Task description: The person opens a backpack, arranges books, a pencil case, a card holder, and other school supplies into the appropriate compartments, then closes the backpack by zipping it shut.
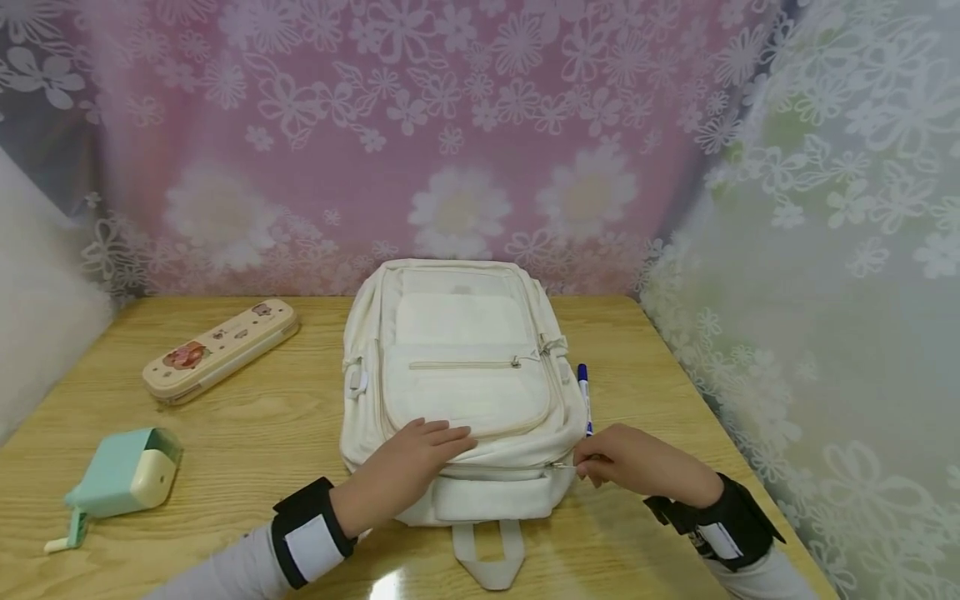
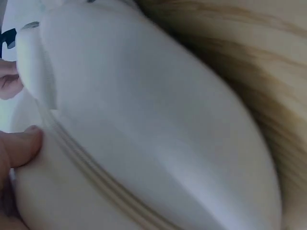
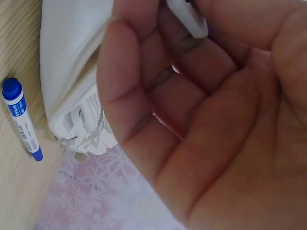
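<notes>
A white backpack (image 1: 465, 321) lies front side up on the wooden table, its top loop (image 1: 501, 575) toward me. My left hand (image 1: 408, 467) rests on the lower front of the bag, fingers extended over the fabric. In the left wrist view its thumb (image 2: 24, 146) lies beside a beige zipper (image 2: 103, 179). At the bag's right side, my right hand (image 1: 641, 462) pinches a zipper pull (image 1: 562, 466) with curled fingers. The pull's white end (image 3: 189, 20) shows between those fingers in the right wrist view.
A blue-capped marker (image 1: 584, 396) lies just right of the bag. Further left are a cream pencil case (image 1: 225, 350) and a mint-green crank sharpener (image 1: 120, 475). Floral curtains (image 1: 457, 133) hang behind the table and along its right edge.
</notes>
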Demonstrator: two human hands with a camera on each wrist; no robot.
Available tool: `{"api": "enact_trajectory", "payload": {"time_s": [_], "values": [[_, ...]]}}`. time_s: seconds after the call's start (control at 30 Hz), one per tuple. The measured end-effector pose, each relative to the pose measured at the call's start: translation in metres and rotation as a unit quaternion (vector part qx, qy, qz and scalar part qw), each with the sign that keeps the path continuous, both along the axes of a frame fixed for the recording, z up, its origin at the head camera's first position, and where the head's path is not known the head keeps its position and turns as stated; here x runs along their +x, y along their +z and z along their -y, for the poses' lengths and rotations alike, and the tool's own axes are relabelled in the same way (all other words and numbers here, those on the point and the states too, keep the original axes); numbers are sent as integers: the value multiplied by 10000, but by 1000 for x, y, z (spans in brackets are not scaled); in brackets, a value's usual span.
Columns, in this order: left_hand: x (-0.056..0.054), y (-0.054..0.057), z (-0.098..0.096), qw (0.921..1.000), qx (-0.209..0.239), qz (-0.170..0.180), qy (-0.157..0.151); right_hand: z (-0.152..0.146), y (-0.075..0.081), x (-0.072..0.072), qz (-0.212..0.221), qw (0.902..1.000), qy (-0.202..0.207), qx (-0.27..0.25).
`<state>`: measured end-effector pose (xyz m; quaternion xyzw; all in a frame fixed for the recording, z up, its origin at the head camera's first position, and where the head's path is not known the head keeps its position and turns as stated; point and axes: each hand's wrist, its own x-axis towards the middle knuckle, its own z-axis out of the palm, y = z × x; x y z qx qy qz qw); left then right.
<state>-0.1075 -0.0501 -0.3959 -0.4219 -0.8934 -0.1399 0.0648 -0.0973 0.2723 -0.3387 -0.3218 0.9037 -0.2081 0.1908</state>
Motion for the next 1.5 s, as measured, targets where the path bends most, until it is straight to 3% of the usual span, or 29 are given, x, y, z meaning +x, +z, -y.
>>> {"api": "enact_trajectory", "payload": {"time_s": [0.2, 0.37, 0.5, 0.63, 0.8, 0.9, 1.03, 1.13, 1.27, 1.37, 1.5], "values": [[-1, -4, 8, 9996, 279, -23, -69, -20, -9, -8, -548, 9955, -598, 497], [0, -5, 15, 9992, 372, 24, -137, -40, -26, -24, -1713, 9710, -1298, 1048], [1, -7, 17, 9974, 356, -463, -417, -45, -46, -47, -2469, 9464, -1633, 1295], [2, -10, 17, 9930, 356, -936, -622, -48, -61, -78, -2904, 9259, -1879, 1517], [5, -11, 17, 9919, 268, -1099, -571, -42, -74, -114, -3074, 9143, -2162, 1508], [6, -9, 18, 9933, 161, -1059, -444, -35, -78, -127, -3040, 9193, -2143, 1289], [7, -5, 20, 9975, 109, -578, -380, -27, -76, -133, -2640, 9429, -1884, 761], [7, -2, 22, 9985, 131, -119, -514, -25, -70, -131, -2150, 9573, -1901, 345], [0, 6, 24, 9963, 211, 216, -806, -20, -56, -132, -1809, 9644, -1927, 105], [-12, 20, 28, 9952, 423, 244, -847, -15, -50, -134, -1700, 9681, -1837, 116], [-35, 49, 33, 9950, 686, 437, -583, -11, -51, -139, -1565, 9688, -1908, 212]]}}
